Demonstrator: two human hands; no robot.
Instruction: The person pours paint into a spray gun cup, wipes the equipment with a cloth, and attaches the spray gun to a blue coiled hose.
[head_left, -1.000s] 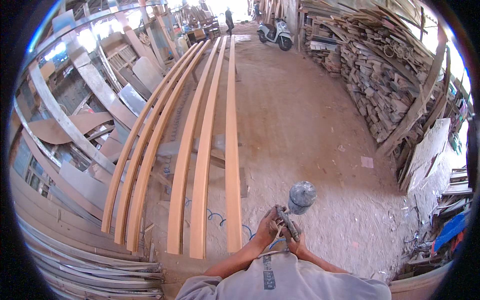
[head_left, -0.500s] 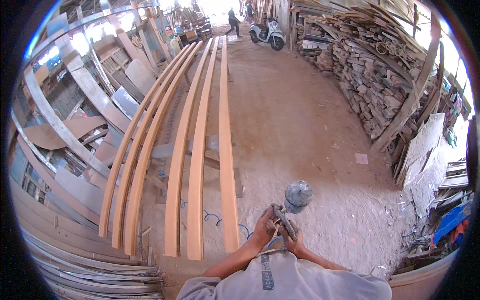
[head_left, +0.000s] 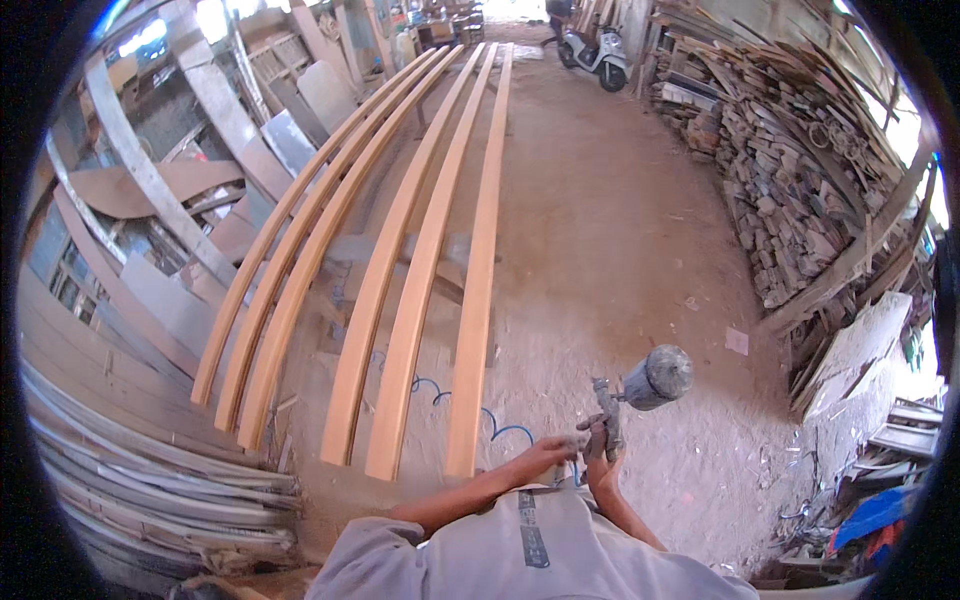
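My right hand (head_left: pixel 600 465) is wrapped round the handle of a spray gun (head_left: pixel 608 412), upright in front of my body. A grey, paint-crusted cup (head_left: pixel 660 377) sticks out from the gun to the right. Just left of the handle is my left hand (head_left: pixel 550 455), its fingers loosely stretched toward the gun; nothing shows in them, though their tips are hard to make out. A thin blue coiled hose (head_left: pixel 510 430) runs on the floor beyond my left hand. To the left lie several long reddish-brown wooden boards (head_left: pixel 415 330), side by side on supports.
Stacked scrap wood (head_left: pixel 775 200) lines the right side, with a leaning pale panel (head_left: pixel 855 345) nearer me. Curved strips (head_left: pixel 170 490) lie at the lower left. Far off, a white scooter (head_left: pixel 595 55) stands near a partly visible person (head_left: pixel 558 12). Dusty floor (head_left: pixel 620 220) stretches between.
The spray gun has swung right and upright in my right hand, its cup moving right and slightly farther away. My left hand has come away from the gun's body. The whole view has shifted.
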